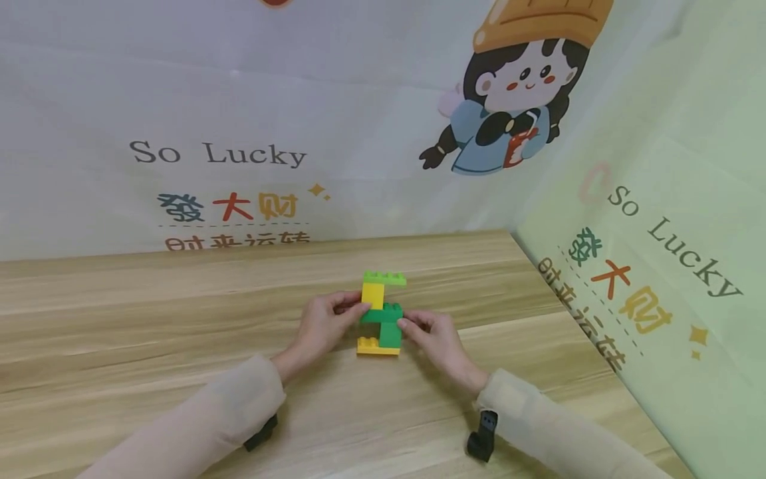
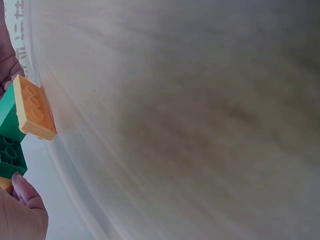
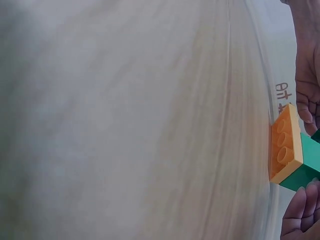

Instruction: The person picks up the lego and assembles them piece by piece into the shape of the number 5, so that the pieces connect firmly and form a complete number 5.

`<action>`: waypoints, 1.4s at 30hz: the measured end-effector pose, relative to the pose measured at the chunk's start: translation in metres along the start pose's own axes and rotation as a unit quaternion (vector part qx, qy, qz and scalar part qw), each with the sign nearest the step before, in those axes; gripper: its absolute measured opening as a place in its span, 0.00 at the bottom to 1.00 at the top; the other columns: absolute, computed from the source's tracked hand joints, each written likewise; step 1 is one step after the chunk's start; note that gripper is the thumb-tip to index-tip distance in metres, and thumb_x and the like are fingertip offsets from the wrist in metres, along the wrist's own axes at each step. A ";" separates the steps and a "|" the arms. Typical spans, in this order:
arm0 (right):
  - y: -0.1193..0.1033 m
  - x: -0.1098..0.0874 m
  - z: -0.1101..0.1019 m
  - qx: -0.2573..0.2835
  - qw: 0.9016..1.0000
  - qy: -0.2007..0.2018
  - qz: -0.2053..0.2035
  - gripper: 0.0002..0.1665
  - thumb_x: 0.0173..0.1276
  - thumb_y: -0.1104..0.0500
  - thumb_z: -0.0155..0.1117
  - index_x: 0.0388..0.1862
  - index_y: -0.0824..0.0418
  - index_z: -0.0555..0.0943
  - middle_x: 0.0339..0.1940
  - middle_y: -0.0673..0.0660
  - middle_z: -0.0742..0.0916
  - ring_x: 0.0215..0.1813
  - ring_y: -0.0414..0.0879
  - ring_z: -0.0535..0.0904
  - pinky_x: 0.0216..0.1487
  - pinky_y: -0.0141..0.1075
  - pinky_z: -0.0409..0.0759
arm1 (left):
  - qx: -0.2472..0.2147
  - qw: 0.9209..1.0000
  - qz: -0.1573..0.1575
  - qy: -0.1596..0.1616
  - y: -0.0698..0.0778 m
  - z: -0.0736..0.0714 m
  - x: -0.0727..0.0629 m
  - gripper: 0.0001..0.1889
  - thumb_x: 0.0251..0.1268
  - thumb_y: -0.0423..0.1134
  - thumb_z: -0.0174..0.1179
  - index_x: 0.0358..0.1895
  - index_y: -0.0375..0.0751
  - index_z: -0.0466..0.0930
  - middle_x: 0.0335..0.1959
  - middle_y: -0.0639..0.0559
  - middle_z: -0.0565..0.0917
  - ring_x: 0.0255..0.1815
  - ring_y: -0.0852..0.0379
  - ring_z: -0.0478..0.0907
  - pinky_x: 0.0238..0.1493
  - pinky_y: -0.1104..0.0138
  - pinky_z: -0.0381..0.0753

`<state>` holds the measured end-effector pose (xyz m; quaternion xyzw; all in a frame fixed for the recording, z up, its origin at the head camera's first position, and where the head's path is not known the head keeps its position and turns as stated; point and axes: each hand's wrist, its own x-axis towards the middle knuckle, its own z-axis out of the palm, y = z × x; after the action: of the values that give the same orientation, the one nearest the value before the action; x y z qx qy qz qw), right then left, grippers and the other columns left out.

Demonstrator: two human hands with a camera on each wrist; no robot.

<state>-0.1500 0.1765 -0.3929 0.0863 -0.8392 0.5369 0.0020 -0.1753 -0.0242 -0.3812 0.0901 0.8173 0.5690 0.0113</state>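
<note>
A stack of toy building bricks is held up between both hands. At its base is an orange-yellow flat brick (image 1: 378,350), whose hollow underside shows in the right wrist view. On its right end stands a green block (image 1: 391,335). Above that lies a green flat brick (image 1: 382,317), then a yellow block (image 1: 372,294) on the left and a lime green flat brick (image 1: 385,279) overhanging to the right. My left hand (image 1: 322,327) pinches the stack where yellow block and green flat brick meet. From the right, my right hand (image 1: 439,340) grips the green bricks, thumb at their edge.
The wood-grain table (image 1: 149,319) spreads out around the stack. A printed white cloth (image 1: 371,146) hangs behind it, and another printed cloth (image 1: 682,186) lines the right edge. Black wrist straps show under both cuffs.
</note>
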 end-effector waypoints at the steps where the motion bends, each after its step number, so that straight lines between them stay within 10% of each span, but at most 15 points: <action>1: 0.000 0.001 0.000 0.001 1.000 0.000 0.002 0.14 0.68 0.63 0.58 0.47 0.72 0.81 0.28 0.64 0.84 0.26 0.42 0.73 0.24 0.26 0.70 | 0.003 1.000 -0.001 0.001 0.000 0.000 0.000 0.17 0.61 0.39 0.63 0.51 0.33 0.80 0.45 0.41 0.84 0.42 0.53 0.81 0.39 0.67 0.81; 12: -0.001 0.009 0.001 -0.011 1.000 0.007 0.009 0.12 0.69 0.64 0.57 0.42 0.72 0.82 0.25 0.63 0.83 0.26 0.43 0.74 0.26 0.26 0.72 | 0.033 0.999 -0.028 -0.002 -0.001 0.001 0.007 0.19 0.64 0.44 0.60 0.53 0.36 0.80 0.50 0.44 0.83 0.51 0.53 0.78 0.47 0.61 0.79; 24: 0.001 0.017 0.001 -0.029 0.999 -0.005 0.020 0.13 0.69 0.63 0.56 0.42 0.72 0.83 0.22 0.59 0.82 0.23 0.42 0.72 0.21 0.26 0.68 | 0.070 0.995 -0.063 -0.008 -0.001 0.001 0.020 0.17 0.63 0.46 0.61 0.48 0.37 0.83 0.43 0.45 0.86 0.37 0.59 0.75 0.32 0.71 0.73; 31: 0.001 0.023 0.002 -0.030 0.999 -0.008 0.032 0.13 0.69 0.64 0.57 0.42 0.73 0.82 0.21 0.55 0.82 0.23 0.40 0.72 0.23 0.26 0.71 | 0.091 0.992 -0.078 -0.031 -0.002 -0.002 0.027 0.18 0.64 0.47 0.60 0.48 0.37 0.83 0.49 0.44 0.83 0.55 0.50 0.76 0.55 0.57 0.74; 42: -0.002 0.028 0.003 -0.022 0.997 -0.025 0.064 0.14 0.70 0.63 0.56 0.45 0.74 0.81 0.27 0.59 0.84 0.25 0.37 0.76 0.31 0.33 0.80 | 0.120 0.986 -0.102 -0.048 -0.003 -0.005 0.033 0.18 0.64 0.48 0.59 0.48 0.38 0.83 0.51 0.45 0.82 0.55 0.51 0.75 0.54 0.57 0.73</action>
<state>-0.1774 0.1691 -0.3902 0.0458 -0.8542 0.5154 -0.0513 -0.2092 -0.0248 -0.3798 0.0346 0.8831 0.4577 0.0975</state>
